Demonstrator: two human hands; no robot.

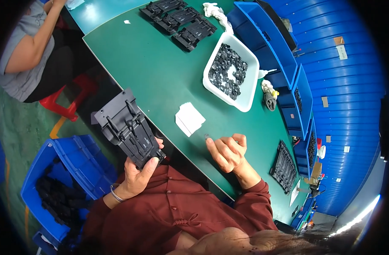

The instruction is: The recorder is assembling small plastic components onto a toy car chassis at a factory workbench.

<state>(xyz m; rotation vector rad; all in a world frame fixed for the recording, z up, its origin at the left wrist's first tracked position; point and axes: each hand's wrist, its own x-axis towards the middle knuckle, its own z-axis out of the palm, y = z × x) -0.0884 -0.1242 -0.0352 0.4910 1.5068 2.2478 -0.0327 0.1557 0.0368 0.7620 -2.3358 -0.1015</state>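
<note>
My left hand grips the lower end of a black moulded plastic part, thumb on its face. The part is tilted in front of the table's near edge, its ribs and slots facing up. Over the green table, my right hand is closed with its fingers curled. A tiny dark bit shows at its leftmost fingertip; what it is I cannot make out. Just beyond that hand lies a white paper stack. Farther off stands a white tub holding many small black pieces.
Several similar black parts lie at the table's far side. Another ribbed black part lies at right. Blue bins line the right edge. A blue crate with black parts stands at lower left. Another person sits at far left.
</note>
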